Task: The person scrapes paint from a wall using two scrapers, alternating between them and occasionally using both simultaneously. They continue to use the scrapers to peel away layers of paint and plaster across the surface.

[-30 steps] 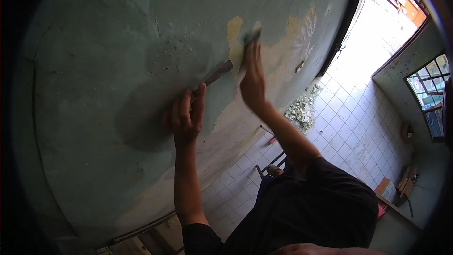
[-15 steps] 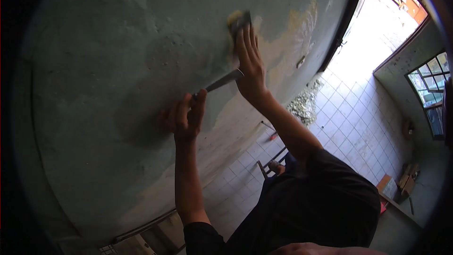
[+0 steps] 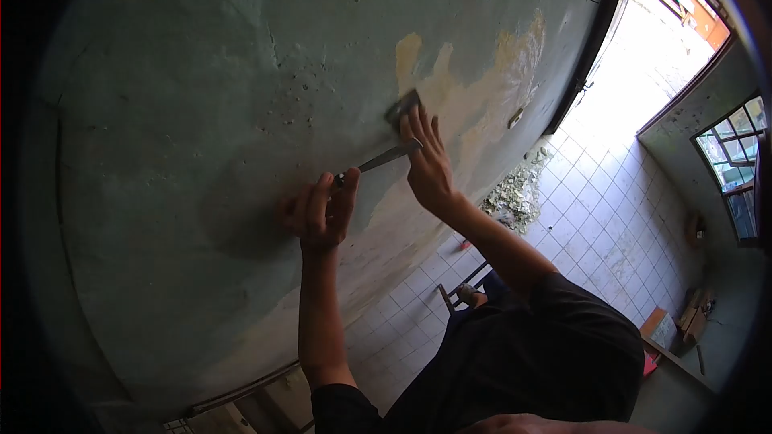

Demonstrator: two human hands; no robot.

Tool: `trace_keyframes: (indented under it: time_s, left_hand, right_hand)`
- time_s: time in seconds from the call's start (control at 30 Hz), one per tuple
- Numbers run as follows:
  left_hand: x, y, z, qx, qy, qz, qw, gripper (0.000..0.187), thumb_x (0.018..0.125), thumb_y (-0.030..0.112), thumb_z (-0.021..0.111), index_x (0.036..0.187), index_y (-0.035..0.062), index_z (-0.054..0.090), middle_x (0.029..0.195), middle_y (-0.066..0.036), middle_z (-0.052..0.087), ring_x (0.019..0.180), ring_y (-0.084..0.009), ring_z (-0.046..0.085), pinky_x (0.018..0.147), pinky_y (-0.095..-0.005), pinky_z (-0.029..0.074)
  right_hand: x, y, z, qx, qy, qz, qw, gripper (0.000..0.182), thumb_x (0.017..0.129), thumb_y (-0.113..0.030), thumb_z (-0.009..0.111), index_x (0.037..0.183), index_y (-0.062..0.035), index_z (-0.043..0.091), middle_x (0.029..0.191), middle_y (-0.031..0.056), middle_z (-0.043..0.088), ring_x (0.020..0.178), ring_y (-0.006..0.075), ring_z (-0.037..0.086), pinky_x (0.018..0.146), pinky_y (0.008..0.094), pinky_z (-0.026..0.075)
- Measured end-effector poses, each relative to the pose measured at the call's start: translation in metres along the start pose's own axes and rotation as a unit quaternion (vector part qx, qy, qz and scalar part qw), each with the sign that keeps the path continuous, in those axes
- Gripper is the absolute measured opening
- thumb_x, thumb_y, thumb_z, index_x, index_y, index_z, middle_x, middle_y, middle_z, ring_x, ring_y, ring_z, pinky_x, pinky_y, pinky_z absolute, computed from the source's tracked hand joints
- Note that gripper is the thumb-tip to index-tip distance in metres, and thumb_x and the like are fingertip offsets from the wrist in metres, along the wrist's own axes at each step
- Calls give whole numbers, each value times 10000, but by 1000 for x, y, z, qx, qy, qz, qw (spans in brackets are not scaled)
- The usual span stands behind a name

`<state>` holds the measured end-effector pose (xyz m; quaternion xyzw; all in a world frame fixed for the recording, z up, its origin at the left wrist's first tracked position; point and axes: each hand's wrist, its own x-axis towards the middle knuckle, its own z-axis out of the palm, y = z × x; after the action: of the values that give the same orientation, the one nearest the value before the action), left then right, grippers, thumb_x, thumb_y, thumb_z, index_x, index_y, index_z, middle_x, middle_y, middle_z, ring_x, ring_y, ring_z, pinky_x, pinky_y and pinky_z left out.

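Note:
My left hand [image 3: 322, 210] is closed around the handle end of a scraper-like tool with a long metal part [image 3: 388, 155], its tip reaching to my right hand. My right hand [image 3: 429, 165] holds a flat dark blade [image 3: 402, 107] against the wall, fingers stretched along it. The wall [image 3: 177, 145] is grey-green, with bare beige and yellow patches [image 3: 408, 55] around and above the blade. Whether my right hand also touches the long tool's tip is unclear.
Flaked paint debris [image 3: 519, 193] lies on the tiled floor [image 3: 595, 209] along the wall. A dark metal frame [image 3: 462, 289] stands by my legs. A bright doorway [image 3: 635, 56] is at the upper right, and boxes [image 3: 693, 313] sit at the lower right.
My right hand and the blade have moved down the wall, uncovering a yellow patch above. My left hand has shifted slightly right and down, still holding the tool.

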<state>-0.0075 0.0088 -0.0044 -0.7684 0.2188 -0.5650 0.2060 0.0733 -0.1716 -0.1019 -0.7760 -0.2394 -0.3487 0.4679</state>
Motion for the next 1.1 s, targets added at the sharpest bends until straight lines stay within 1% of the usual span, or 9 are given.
trace_keyframes:
  time_s: [0.23, 0.37, 0.47, 0.6, 0.7, 0.8, 0.93, 1.0, 1.1]
  left_hand:
    - [-3, -1, 0, 3, -22, -1, 1000, 344, 978, 196, 718, 1263, 388, 703, 1231, 43, 540, 1078, -133, 523, 947, -417, 412]
    - [-6, -3, -1, 9, -29, 5, 1000, 323, 980, 210, 718, 1251, 386, 711, 1222, 46, 551, 1074, -131, 524, 956, -418, 408]
    - [0, 0, -1, 8, -18, -3, 1000, 320, 981, 210, 717, 1251, 381, 713, 1216, 47, 556, 1064, -130, 525, 938, -411, 417]
    - [-1, -2, 1, 16, -17, 3, 1000, 316, 976, 213, 725, 1245, 377, 718, 1217, 46, 553, 1056, -129, 526, 913, -392, 421]
    - [0, -3, -1, 19, -3, 32, 999, 301, 954, 141, 705, 1215, 283, 752, 1164, -7, 597, 1041, -188, 557, 951, -442, 407]
    - [-3, -1, 0, 13, -24, 2, 1000, 304, 966, 223, 737, 1232, 370, 725, 1198, 45, 562, 1053, -130, 524, 905, -389, 421]
    - [-2, -3, 1, 6, -18, 8, 1000, 311, 953, 224, 753, 1230, 365, 727, 1205, 42, 558, 1051, -125, 525, 898, -391, 418]
    - [-3, -2, 0, 5, -22, 7, 1000, 312, 950, 222, 757, 1228, 361, 729, 1208, 40, 556, 1049, -123, 525, 895, -386, 414]
    - [1, -4, 5, 31, -1, 11, 999, 308, 947, 216, 759, 1219, 359, 732, 1203, 39, 562, 1048, -123, 524, 909, -392, 411]
  right_hand:
    - [98, -5, -30, -30, 127, -48, 990, 540, 952, 84, 476, 1489, 43, 443, 1588, 259, 376, 1516, 407, 291, 1229, 608, 145]
    - [11, -4, 3, 9, 20, 12, 1000, 528, 967, 47, 490, 1492, 41, 441, 1591, 267, 364, 1514, 407, 295, 1218, 626, 159]
    - [0, 4, 9, -11, 25, -3, 1000, 545, 958, 54, 494, 1499, 43, 430, 1600, 266, 348, 1516, 411, 287, 1215, 632, 167]
    - [96, -2, -29, -47, 122, -31, 991, 598, 922, 78, 519, 1510, 45, 410, 1615, 260, 323, 1517, 413, 285, 1218, 636, 159]
    - [72, -12, -20, 23, 124, -23, 992, 621, 904, 94, 515, 1513, 46, 403, 1610, 261, 333, 1516, 415, 285, 1220, 635, 153]
    - [-9, -14, 10, 13, 0, 7, 1000, 638, 883, 137, 477, 1511, 58, 395, 1597, 293, 332, 1516, 433, 275, 1218, 637, 159]
    - [31, 1, -1, -3, 25, -1, 1000, 625, 885, 133, 475, 1501, 78, 385, 1592, 305, 331, 1508, 453, 280, 1215, 628, 188]
    - [92, -4, -29, -47, 123, -16, 991, 593, 903, 117, 470, 1489, 102, 384, 1588, 316, 328, 1503, 457, 290, 1206, 619, 232]
    - [63, -14, -13, 22, 130, 1, 991, 573, 913, 107, 471, 1482, 112, 393, 1577, 331, 335, 1493, 467, 302, 1198, 601, 274]
